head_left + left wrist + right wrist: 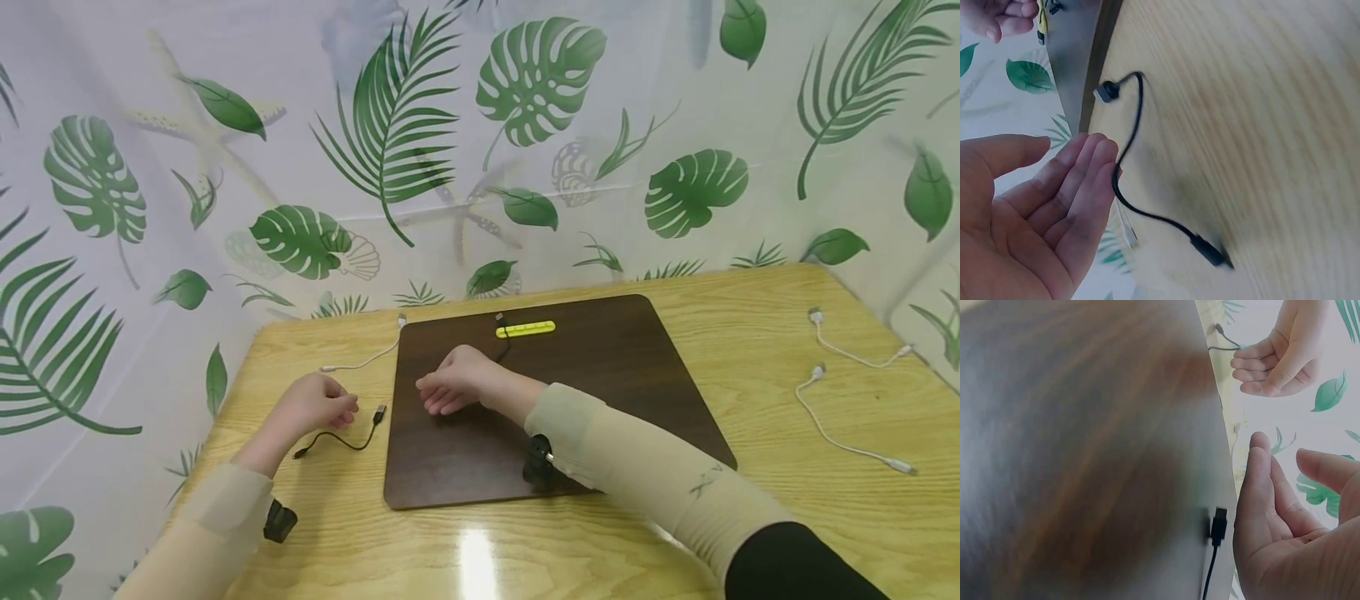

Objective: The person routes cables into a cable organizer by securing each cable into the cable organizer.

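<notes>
Above the table's left part is the left hand, fingers loosely bent and holding nothing. Just right of it a short black cable lies on the wood; in the left wrist view the black cable runs past the fingertips of the open hand. The right hand is over the left part of a dark brown board, relaxed and empty. Behind it, another black cable lies at a yellow strip on the board, partly hidden by the hand. Its plug shows in the right wrist view.
A white cable lies left of the board, its upper end by the board's corner. Two more white cables, one farther back and one nearer, lie at the table's right. A leaf-patterned sheet hangs behind the table.
</notes>
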`<state>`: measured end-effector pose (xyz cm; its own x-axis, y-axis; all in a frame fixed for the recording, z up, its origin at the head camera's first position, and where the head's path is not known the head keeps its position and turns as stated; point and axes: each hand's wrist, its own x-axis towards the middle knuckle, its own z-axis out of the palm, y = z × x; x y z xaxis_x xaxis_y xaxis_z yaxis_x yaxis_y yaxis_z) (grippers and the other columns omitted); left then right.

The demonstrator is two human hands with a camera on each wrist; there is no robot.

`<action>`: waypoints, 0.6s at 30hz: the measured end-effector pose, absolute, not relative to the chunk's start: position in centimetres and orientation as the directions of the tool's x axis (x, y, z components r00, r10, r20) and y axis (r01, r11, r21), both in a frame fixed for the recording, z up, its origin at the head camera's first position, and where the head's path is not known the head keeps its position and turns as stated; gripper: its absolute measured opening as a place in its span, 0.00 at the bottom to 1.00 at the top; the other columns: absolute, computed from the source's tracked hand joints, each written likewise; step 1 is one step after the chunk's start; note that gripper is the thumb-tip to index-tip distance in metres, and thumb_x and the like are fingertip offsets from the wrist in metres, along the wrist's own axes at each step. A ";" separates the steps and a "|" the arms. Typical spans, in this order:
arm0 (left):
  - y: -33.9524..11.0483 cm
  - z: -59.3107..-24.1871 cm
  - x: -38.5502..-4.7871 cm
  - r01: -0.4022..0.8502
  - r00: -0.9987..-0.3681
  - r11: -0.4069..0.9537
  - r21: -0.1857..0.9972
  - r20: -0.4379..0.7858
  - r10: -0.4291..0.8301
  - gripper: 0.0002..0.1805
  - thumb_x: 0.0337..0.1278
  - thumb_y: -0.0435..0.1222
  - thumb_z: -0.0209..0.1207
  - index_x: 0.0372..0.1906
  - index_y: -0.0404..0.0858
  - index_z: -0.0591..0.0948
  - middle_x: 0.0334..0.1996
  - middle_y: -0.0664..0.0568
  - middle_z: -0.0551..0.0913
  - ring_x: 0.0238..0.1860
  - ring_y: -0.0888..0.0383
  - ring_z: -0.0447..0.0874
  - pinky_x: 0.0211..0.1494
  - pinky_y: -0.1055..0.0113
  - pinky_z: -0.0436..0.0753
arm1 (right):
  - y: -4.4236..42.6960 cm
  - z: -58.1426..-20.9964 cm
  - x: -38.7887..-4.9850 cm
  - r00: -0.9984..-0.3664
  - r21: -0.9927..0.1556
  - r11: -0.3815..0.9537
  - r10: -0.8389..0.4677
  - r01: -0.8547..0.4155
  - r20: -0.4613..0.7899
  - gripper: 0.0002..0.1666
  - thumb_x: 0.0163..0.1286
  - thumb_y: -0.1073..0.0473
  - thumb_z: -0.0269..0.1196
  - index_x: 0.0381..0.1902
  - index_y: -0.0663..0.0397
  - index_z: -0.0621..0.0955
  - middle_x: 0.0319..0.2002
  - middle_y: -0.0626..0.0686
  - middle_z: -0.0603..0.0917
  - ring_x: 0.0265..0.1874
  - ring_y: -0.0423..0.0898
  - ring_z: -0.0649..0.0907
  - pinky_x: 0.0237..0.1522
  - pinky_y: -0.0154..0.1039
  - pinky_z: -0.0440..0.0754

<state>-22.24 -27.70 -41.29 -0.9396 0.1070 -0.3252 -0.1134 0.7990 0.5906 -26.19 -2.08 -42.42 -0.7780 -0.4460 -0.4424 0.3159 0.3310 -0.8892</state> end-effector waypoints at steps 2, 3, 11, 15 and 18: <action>-28.2 -41.3 -22.0 -0.121 -0.940 0.798 0.590 -0.327 0.099 0.16 0.79 0.34 0.57 0.43 0.25 0.89 0.37 0.39 0.92 0.33 0.58 0.90 0.41 0.63 0.91 | -2.4 -42.7 -26.0 -0.775 -0.891 0.324 -0.452 0.319 -0.442 0.16 0.76 0.61 0.67 0.45 0.75 0.89 0.20 0.50 0.87 0.19 0.38 0.87 0.28 0.31 0.88; -28.4 -41.3 -21.9 -0.124 -0.940 0.799 0.588 -0.327 0.095 0.16 0.79 0.35 0.56 0.43 0.25 0.89 0.37 0.39 0.92 0.33 0.58 0.90 0.42 0.63 0.91 | -2.6 -42.8 -25.8 -0.772 -0.891 0.321 -0.456 0.322 -0.443 0.16 0.76 0.61 0.67 0.45 0.75 0.89 0.20 0.50 0.87 0.19 0.38 0.87 0.28 0.31 0.88; -29.8 -41.4 -21.3 -0.114 -0.948 0.801 0.588 -0.305 0.089 0.16 0.78 0.34 0.56 0.49 0.24 0.87 0.39 0.38 0.92 0.35 0.57 0.91 0.44 0.59 0.92 | -3.9 -43.0 -24.3 -0.750 -0.894 0.307 -0.493 0.325 -0.442 0.15 0.76 0.62 0.67 0.44 0.74 0.89 0.24 0.54 0.90 0.19 0.39 0.87 0.27 0.31 0.88; -30.3 -41.4 -21.1 -0.109 -0.953 0.810 0.577 -0.291 0.080 0.16 0.77 0.34 0.57 0.48 0.24 0.88 0.37 0.39 0.92 0.35 0.57 0.91 0.45 0.58 0.92 | -4.6 -43.3 -23.7 -0.743 -0.901 0.303 -0.515 0.310 -0.429 0.14 0.75 0.63 0.67 0.43 0.74 0.89 0.30 0.59 0.93 0.20 0.39 0.87 0.30 0.32 0.89; -30.7 -41.3 -20.9 -0.093 -0.957 0.820 0.565 -0.278 0.083 0.14 0.76 0.34 0.58 0.45 0.25 0.89 0.36 0.41 0.92 0.35 0.56 0.91 0.45 0.57 0.92 | -5.0 -43.6 -23.4 -0.742 -0.905 0.299 -0.523 0.302 -0.420 0.14 0.75 0.64 0.66 0.44 0.74 0.89 0.28 0.58 0.92 0.20 0.39 0.87 0.31 0.32 0.90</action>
<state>-20.95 -30.69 -41.31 -0.9571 0.0827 -0.2776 -0.0930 0.8201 0.5647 -23.36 -4.98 -43.55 -0.7419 -0.5226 -0.4200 0.3022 0.2985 -0.9053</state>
